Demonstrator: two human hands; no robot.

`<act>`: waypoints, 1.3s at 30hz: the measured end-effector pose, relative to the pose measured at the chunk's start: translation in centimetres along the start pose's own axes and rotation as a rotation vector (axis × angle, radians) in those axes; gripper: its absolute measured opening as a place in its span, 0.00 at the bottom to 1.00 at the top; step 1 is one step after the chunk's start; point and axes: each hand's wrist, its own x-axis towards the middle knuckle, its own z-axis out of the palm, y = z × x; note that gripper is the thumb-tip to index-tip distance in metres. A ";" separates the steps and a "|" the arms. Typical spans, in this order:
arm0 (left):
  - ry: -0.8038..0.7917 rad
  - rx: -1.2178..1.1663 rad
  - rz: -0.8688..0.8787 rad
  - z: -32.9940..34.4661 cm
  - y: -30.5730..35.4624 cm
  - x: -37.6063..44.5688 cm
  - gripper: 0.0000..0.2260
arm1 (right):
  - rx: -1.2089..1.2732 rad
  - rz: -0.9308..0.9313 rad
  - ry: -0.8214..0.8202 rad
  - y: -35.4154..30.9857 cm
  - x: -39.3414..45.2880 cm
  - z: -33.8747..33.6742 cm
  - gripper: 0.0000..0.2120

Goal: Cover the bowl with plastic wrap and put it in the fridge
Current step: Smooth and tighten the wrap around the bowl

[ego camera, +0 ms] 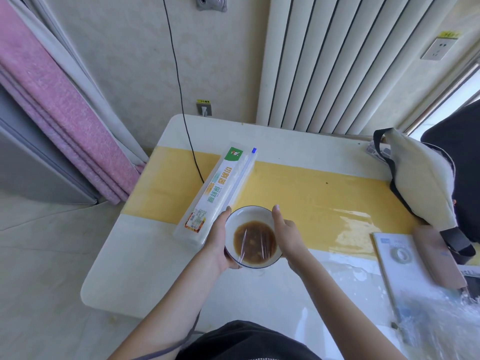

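1. a person's left hand (220,239) and right hand (288,236) cup opposite sides of a white, dark-rimmed bowl (252,236) of brown sauce, fingers curled round its wall, near the table's front edge (whether it is lifted or resting cannot be told).
2. plastic wrap (255,244) already stretches across the rim, its glare streaking over the liquid; the two-sided grip likely presses the film tight and keeps the bowl level for carrying.
3. just beside the left hand lies the cling-film cutter box (217,193), its blue slider (254,150) at the far end, laid aside, apparently done with.
4. to the right, a booklet with a tape roll (402,254), and a cream bag (418,178).
5. farther off on the left, a grey appliance (31,162), possibly the fridge, waits beside pink curtains (65,113).
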 end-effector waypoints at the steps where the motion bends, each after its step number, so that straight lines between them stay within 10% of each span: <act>1: -0.026 -0.030 -0.006 -0.4 0.2 -0.1 0.25 | -0.035 -0.006 0.057 0.1 0.0 0.3 0.27; 10: -0.298 -0.503 -0.005 -2.7 -1.9 -0.1 0.31 | 0.139 -0.015 0.319 0.7 -0.9 5.1 0.29; 22: -0.175 -0.767 0.073 -4.2 0.5 0.0 0.23 | 0.231 0.055 0.457 -0.9 -3.0 10.1 0.29; 39: -0.296 -0.748 0.159 -6.0 3.0 -0.4 0.15 | 0.278 0.023 0.257 -3.4 -4.0 9.9 0.20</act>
